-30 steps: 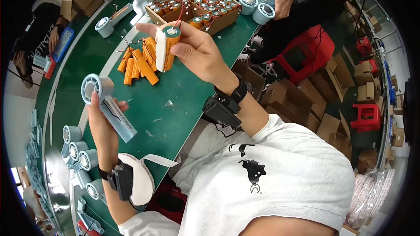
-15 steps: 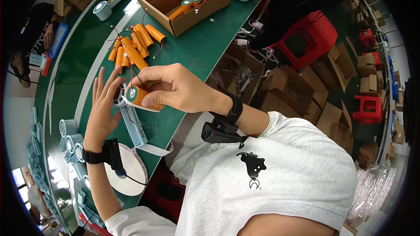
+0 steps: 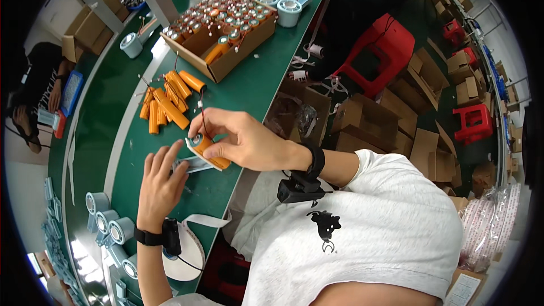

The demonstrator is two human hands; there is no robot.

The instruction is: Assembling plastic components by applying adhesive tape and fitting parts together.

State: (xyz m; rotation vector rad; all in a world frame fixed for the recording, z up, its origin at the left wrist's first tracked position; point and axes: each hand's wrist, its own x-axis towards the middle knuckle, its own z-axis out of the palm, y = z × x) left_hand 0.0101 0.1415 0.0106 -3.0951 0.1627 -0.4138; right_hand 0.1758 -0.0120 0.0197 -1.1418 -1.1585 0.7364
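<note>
- green worktable (image 3: pixel 241 88) runs from the near left to the far right of a workshop; to its right, red stools (image 3: pixel 381 56) and open cardboard boxes (image 3: pixel 362 119) stand on the floor.
- your right hand (image 3: pixel 243 141) is closed in a narrow pinch around an orange battery cell (image 3: pixel 199 145), holding it tilted above the table, near its right edge.
- a white strip (image 3: pixel 199 154) lies along the side of that cell, and thin wires (image 3: pixel 202 118) rise from its end to a small white plug.
- your left hand (image 3: pixel 160 184) is just left of the cell, fingers stretched out; you cannot tell from this view whether it grips anything.
- a light-blue part (image 3: pixel 199 165) shows between your left fingertips and the cell, mostly hidden.
- beyond your hands, loose orange cells (image 3: pixel 170 107) lie in a pile; farther off, a cardboard box (image 3: pixel 238 58) holds many more.
- light-blue round-headed housings (image 3: pixel 120 230) cluster at the near left, and more (image 3: pixel 289 12) lie at the far end.
- beside your left forearm rests a white tape roll (image 3: pixel 187 263), its loose end (image 3: pixel 207 220) trailing right.
- across the table, at left, another person's hand (image 3: pixel 55 96) is by a blue tray (image 3: pixel 71 92).
</note>
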